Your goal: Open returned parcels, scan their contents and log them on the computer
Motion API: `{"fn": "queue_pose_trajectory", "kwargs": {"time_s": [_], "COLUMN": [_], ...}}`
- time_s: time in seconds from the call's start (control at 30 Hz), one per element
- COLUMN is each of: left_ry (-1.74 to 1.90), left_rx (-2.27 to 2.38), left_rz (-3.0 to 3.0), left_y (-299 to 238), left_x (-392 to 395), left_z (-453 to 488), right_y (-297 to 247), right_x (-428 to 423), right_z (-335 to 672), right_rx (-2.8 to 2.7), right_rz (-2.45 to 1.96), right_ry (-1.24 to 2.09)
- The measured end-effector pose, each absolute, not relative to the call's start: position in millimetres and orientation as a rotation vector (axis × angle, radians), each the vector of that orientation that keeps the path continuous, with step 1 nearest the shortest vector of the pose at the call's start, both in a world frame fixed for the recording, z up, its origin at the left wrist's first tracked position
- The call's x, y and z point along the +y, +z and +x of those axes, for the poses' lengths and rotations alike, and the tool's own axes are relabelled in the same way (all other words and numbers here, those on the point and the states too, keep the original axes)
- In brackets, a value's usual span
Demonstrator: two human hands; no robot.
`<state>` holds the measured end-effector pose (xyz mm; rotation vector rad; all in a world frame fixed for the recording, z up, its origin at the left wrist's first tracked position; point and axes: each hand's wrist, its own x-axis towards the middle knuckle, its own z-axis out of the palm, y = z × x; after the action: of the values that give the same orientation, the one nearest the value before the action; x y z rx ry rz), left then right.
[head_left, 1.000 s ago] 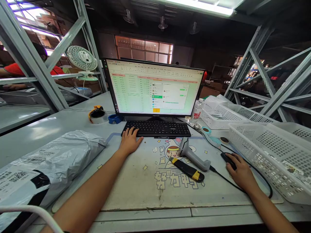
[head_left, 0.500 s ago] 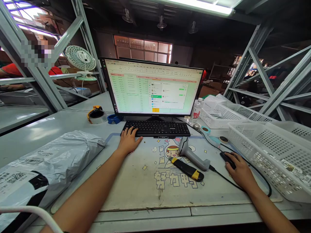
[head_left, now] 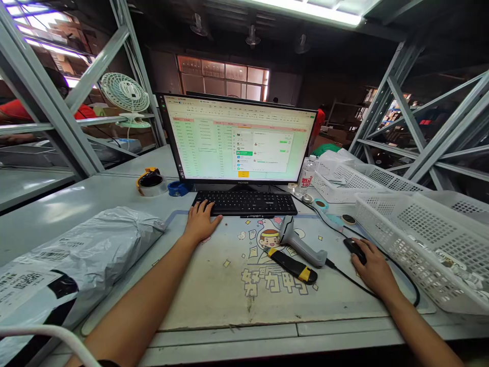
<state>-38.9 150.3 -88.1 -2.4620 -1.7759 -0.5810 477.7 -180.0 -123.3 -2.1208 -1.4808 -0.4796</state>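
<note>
I see matt black plastic on the keyboard (head_left: pixel 246 203) and mouse (head_left: pixel 354 249). The mat (head_left: pixel 214 298) has a printed matt face, scuffed and dirty in the middle. The bag (head_left: pixel 89 244) is glossy, crinkled grey plastic film. The baskets (head_left: pixel 416 229) are white perforated plastic, the scanner (head_left: pixel 302 245) smooth grey plastic, the racks (head_left: pixel 57 114) painted metal with a dull sheen.

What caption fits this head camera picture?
Desk work: left hand on the keyboard, right hand on the mouse, before a monitor.
</note>
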Motion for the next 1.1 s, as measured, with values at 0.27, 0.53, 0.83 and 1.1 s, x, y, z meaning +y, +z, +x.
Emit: {"fn": "queue_pose_trajectory", "kwargs": {"time_s": [0.27,0.53,0.83,1.1], "left_ry": [-0.529,-0.582,-0.746,-0.661], "left_rx": [-1.741,-1.793,-1.811,-1.833], "left_rz": [-2.465,-2.433,-2.378,-2.436], "left_y": [-85,-83,-88,-80], "left_x": [149,154,153,138], "left_z": [-36,-32,-26,-26], "right_y": [-98,-108,-116,-136], "right_x": [-174,-160,-160,-160], "right_z": [485,482,482,524], "right_rx": [-1.467,-1.478,-1.439,-1.413], "right_rz": [-2.157,-2.200,-2.235,-2.208], "right_ry": [-0.411,-0.535,-0.488,-0.375]}}
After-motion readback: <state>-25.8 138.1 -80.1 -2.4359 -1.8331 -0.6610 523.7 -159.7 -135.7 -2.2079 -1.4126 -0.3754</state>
